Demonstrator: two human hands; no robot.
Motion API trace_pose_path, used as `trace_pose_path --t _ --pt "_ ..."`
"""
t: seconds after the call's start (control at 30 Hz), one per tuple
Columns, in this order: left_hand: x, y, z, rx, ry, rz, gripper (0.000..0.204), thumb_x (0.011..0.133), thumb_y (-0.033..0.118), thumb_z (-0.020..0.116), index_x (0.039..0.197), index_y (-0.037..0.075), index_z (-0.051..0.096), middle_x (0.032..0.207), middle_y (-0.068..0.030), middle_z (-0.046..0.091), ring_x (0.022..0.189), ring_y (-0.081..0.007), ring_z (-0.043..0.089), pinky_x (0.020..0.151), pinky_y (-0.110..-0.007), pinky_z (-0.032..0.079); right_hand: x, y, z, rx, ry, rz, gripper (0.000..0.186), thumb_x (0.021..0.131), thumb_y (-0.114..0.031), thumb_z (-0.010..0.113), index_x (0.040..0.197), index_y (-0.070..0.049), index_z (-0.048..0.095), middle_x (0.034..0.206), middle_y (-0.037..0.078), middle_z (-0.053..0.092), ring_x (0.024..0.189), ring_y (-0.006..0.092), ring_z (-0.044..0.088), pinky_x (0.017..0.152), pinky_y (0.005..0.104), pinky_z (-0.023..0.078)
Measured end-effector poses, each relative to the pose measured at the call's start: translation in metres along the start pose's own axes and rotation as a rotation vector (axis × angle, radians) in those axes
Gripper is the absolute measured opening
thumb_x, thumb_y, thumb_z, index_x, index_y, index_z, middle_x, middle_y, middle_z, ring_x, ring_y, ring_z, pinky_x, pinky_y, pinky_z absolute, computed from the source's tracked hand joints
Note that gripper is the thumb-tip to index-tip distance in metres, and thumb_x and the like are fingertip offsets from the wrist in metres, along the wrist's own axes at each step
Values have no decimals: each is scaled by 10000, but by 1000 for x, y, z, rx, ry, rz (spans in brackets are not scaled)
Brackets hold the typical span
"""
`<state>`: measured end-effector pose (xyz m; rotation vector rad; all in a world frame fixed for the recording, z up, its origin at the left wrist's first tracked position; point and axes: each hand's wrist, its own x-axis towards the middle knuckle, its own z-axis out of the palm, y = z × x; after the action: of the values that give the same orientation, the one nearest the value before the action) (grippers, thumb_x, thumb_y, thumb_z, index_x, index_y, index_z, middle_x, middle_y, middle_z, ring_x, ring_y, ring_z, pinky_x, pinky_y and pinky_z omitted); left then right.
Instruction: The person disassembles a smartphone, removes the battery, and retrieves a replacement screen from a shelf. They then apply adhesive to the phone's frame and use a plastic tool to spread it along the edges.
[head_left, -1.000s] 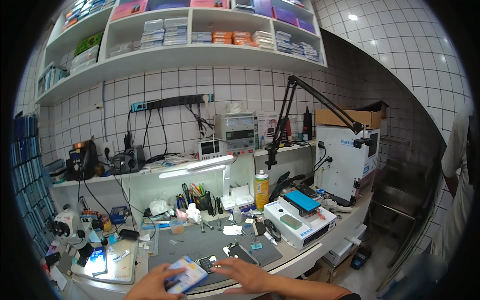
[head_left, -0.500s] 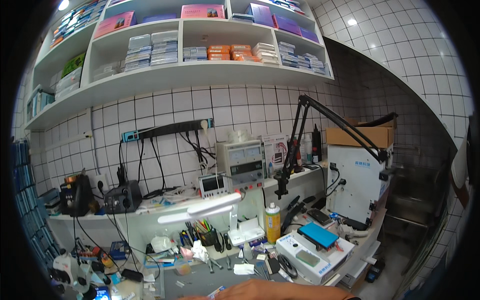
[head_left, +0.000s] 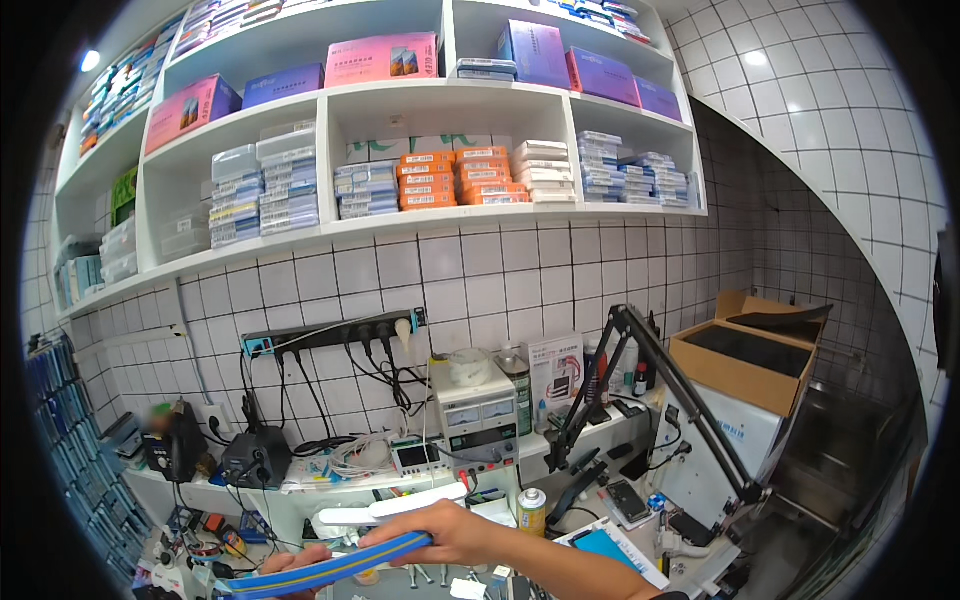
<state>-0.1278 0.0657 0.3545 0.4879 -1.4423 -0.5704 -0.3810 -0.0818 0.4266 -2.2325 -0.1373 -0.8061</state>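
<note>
A long, thin blue strip-like thing with a yellow stripe along it (head_left: 330, 575) is held up low in the picture, its left end lower than its right. My right hand (head_left: 445, 530) grips its right end, with the fingers over the top edge. My left hand (head_left: 298, 560) is at its left part; only some fingers show above the edge, closed against it. Just behind my right hand is the white bar of a desk lamp (head_left: 420, 502). What kind of thing the blue strip is, I cannot tell.
Behind the bench stand a power supply (head_left: 480, 415) and a small meter (head_left: 415, 456). A black jointed arm (head_left: 690, 435) reaches over the right side, near a yellow spray can (head_left: 532, 512) and a phone (head_left: 627, 500). White shelves (head_left: 400, 222) with boxes hang above.
The view has tilted upward, so the shelves sit lower in it. My right hand has risen from the lower edge, gripping the blue strip-like thing. My left hand's fingers now show at its left part.
</note>
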Motion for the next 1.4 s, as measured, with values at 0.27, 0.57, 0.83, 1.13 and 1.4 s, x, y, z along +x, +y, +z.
trace_pose_path --t 0.27,0.57,0.83,1.13,1.4 --pt "22 83 24 682 468 -404 316 937 219 704 1155 -9 713 1091 -178 737 1079 -338 674 970 -416 494 54 -80 -38 -320 209 -367 707 821 -221 834 1455 -149 530 1380 117 596 1164 319 639 953 413 534" --pt "89 130 92 1196 -78 -78 387 825 76 754 1196 -1 675 1143 -203 703 1098 -358 667 912 -408 507 43 -189 -60 -1106 -134 -463 481 856 -145 665 1327 -76 594 1105 72 663 1004 222 678 676 283 566" --pt "100 143 97 1018 88 283 704 843 120 743 1472 25 443 1466 -141 513 1242 -228 568 927 -351 483 40 -264 -192 -1530 461 -585 340 836 -19 734 1169 -51 674 1067 103 729 940 299 728 791 373 612" --pt "38 121 36 1054 179 -68 488 898 28 668 1373 17 554 1314 -121 594 1107 -211 597 907 -327 468 164 -322 -407 -1778 1049 -793 256 900 -87 643 1152 -63 681 1093 221 704 1052 412 657 894 470 524" --pt "-9 114 10 1114 264 -290 443 927 58 637 1360 9 555 1333 -141 596 1242 -271 558 1063 -389 415 214 -278 -454 -1771 1034 -714 228 894 -88 610 1117 -80 658 1021 207 701 990 425 652 861 503 521"
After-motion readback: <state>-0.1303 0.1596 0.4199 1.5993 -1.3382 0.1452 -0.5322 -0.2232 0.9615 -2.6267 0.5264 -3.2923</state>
